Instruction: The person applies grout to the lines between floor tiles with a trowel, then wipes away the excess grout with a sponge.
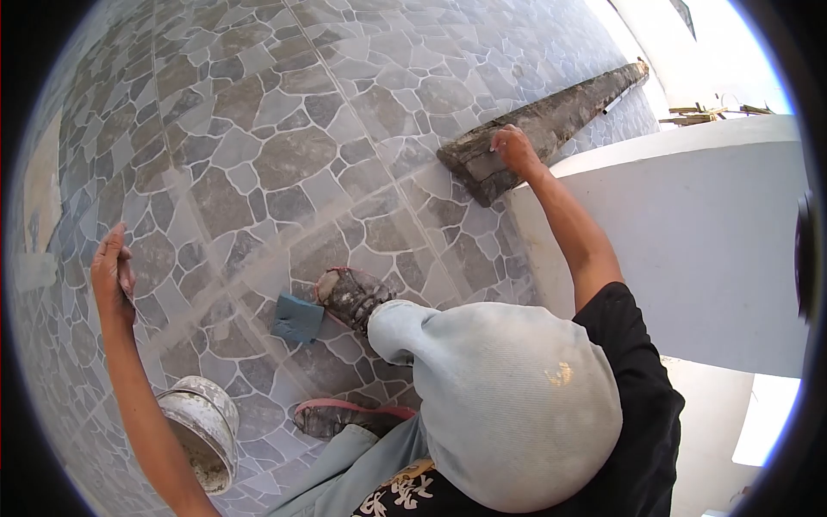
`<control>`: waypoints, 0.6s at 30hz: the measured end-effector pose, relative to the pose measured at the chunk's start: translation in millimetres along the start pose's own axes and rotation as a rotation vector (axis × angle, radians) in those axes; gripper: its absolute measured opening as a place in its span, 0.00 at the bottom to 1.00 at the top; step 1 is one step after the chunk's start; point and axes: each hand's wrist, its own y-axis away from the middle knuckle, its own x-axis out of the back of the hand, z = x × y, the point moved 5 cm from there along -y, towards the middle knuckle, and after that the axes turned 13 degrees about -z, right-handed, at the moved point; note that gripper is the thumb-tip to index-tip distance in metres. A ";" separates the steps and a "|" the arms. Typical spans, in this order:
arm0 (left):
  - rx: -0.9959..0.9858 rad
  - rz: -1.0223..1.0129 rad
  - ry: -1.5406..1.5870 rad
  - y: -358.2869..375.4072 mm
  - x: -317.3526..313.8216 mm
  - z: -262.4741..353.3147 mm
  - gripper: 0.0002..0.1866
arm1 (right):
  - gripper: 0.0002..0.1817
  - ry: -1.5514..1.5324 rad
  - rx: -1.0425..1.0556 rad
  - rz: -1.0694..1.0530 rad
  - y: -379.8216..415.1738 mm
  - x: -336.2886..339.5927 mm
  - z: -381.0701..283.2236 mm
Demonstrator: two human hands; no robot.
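Observation:
My right hand [519,153] is at the upper right, over the near end of a long, rough, dirty grey-brown board [560,112]. Its fingers are curled beside a flat greyish patch on the board, and what they hold is too small to make out. At the far left, my left hand [114,271] is held out above the stone-patterned floor [297,159], fingers stretched and palm dusty. A blue-grey sponge-like block [297,319] lies on the floor by the toe of my shoe [349,297]. Near my left forearm stands a stained white bucket [215,414] with pale material inside.
My bent knee [525,405] in light trousers fills the lower middle. Along the right side runs a low pale wall [663,233]. Wood scraps [711,113] lie at the upper right beyond it. A beige board-like piece [43,185] sits at the far left edge.

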 end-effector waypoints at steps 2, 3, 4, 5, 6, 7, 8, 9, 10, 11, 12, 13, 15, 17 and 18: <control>0.000 0.005 0.032 -2.4 -0.2 -1.5 0.20 | 0.09 -0.021 0.040 0.024 3.6 3.0 4.8; 0.004 0.000 0.031 -2.3 -1.0 -1.3 0.20 | 0.09 -0.021 0.027 -0.008 4.6 3.6 9.7; 0.006 0.004 0.020 -1.5 -0.6 -0.2 0.20 | 0.10 -0.022 0.015 -0.040 5.6 4.7 14.4; 0.006 0.008 0.009 -0.8 -0.8 0.6 0.20 | 0.10 -0.023 0.011 -0.041 8.6 7.8 18.2; 0.007 0.005 0.009 -1.7 0.7 -0.8 0.20 | 0.10 0.044 -0.036 -0.079 10.9 10.6 23.5; 0.008 0.002 0.013 -3.4 3.8 -2.8 0.20 | 0.11 0.111 -0.083 -0.117 12.2 12.5 28.0; 0.008 0.000 0.019 -3.8 4.2 -3.6 0.20 | 0.11 0.112 -0.085 -0.119 12.6 17.7 27.2; 0.009 -0.001 0.021 -4.2 4.2 -5.0 0.20 | 0.11 0.165 -0.160 -0.258 12.0 17.5 30.4; 0.007 0.015 0.012 -4.4 5.4 -5.9 0.20 | 0.12 0.217 -0.235 -0.398 12.9 15.6 32.7; 0.006 0.031 0.002 -3.9 6.0 -6.0 0.21 | 0.12 0.219 -0.235 -0.400 14.1 14.6 35.8; 0.007 0.030 0.003 -3.8 5.7 -5.8 0.21 | 0.12 0.226 -0.287 -0.433 16.9 11.9 41.1; 0.004 0.024 -0.002 -4.1 5.4 -4.9 0.21 | 0.12 0.232 -0.338 -0.465 19.3 8.8 46.0; 0.000 0.014 -0.008 -3.4 3.1 -1.6 0.21 | 0.11 0.221 -0.299 -0.452 23.3 5.1 44.9; 0.002 0.020 -0.028 -1.9 1.5 0.8 0.22 | 0.10 0.209 -0.260 -0.438 27.0 4.9 41.9; 0.002 0.019 -0.026 -2.4 1.6 0.3 0.22 | 0.09 0.180 -0.230 -0.449 27.1 5.8 38.7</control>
